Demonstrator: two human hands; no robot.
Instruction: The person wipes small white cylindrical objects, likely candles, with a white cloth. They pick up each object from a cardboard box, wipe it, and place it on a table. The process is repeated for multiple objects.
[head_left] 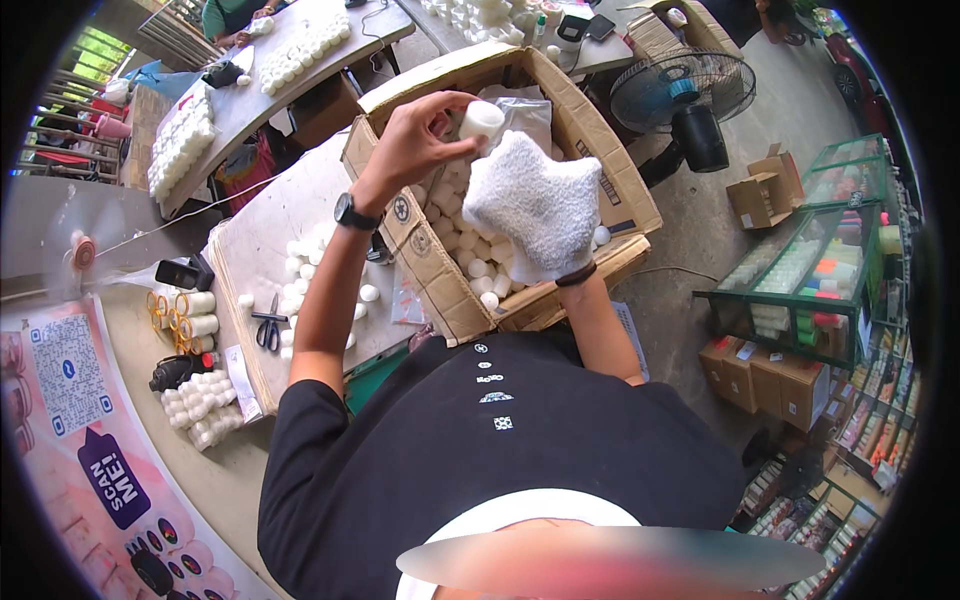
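Note:
My left hand (418, 135) grips a small white round jar (483, 119) between thumb and fingers, above an open cardboard box (432, 262). A fluffy white terry mitt (535, 205) covers my right hand, and its upper edge meets the jar or lies just beside it. Inside the mitt my right fingers are hidden. Below both hands, many small white jars (462, 243) lie loose in the box, along with a crumpled pale plastic bag (522, 115). On the table left of the box are more white jars (310, 262) and dark-handled scissors (268, 328).
A black fan (683, 90) stands beyond the box at right. Another table (345, 48) with rows of white pieces is at far left, where a person's hand (243, 38) shows. A green-framed glass case (795, 265) and cartons (765, 380) stand right. Bundled white pieces (205, 400) lie left.

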